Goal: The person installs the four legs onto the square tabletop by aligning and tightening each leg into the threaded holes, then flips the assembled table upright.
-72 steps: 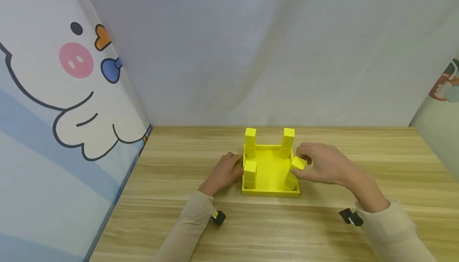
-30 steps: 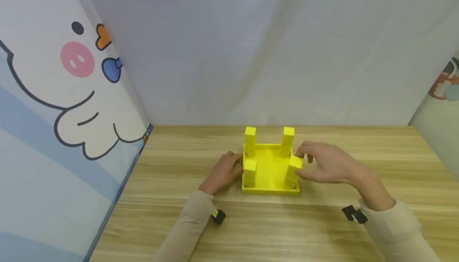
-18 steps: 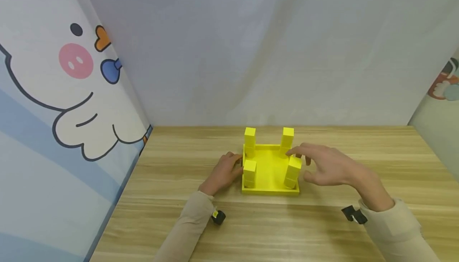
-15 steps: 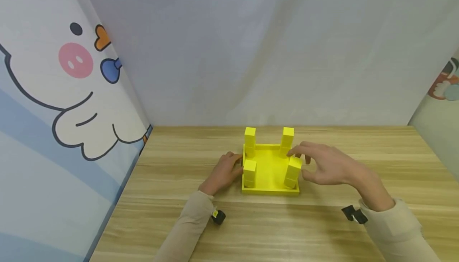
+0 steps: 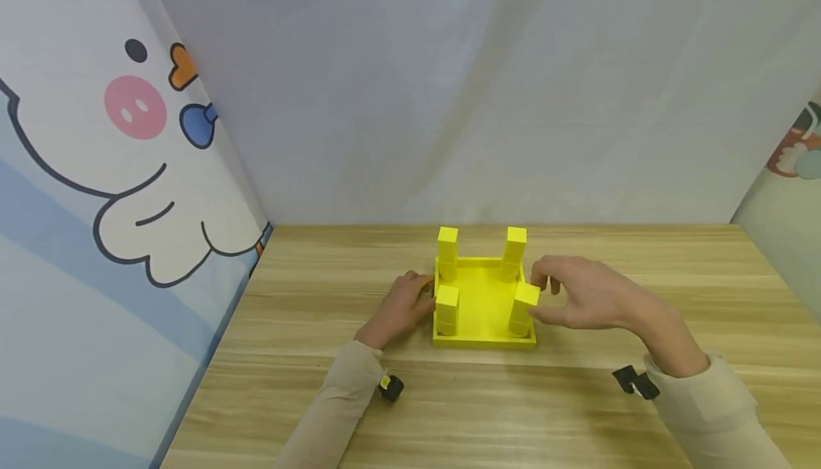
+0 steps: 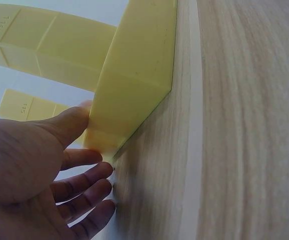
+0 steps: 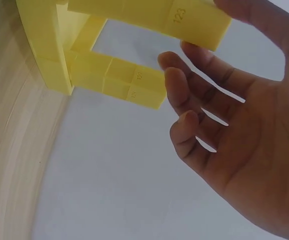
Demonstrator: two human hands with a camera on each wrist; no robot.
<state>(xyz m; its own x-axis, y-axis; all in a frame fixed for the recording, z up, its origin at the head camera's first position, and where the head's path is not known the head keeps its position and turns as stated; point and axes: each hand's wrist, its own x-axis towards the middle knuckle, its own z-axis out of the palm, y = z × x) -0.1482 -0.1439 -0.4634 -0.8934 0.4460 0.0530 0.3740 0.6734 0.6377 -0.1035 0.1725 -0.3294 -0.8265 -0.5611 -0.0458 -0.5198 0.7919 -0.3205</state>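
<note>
A shallow yellow tray [image 5: 484,344] sits on the wooden table, with a column of stacked yellow blocks standing in each corner. My left hand [image 5: 400,308] lies at the tray's left wall; in the left wrist view the thumb [image 6: 74,122] and index fingertip touch the wall, the other fingers loosely extended. At the front right column my right hand [image 5: 580,294] pinches the top yellow block [image 5: 526,296] between thumb and index finger. That block carries the number 123 [image 7: 178,16] in the right wrist view. The other right fingers curl free of it.
Yellow columns stand at the back right [image 5: 515,248], back left [image 5: 447,248] and front left [image 5: 447,305]. The wooden table [image 5: 449,412] ends at a pale curtain [image 5: 410,98] behind. A cartoon-printed cloth [image 5: 77,241] hangs on the left.
The top block of the front right column was tilted and now stands straighter. My right fingers came off it, then returned to its sides. My left hand has stayed still.
</note>
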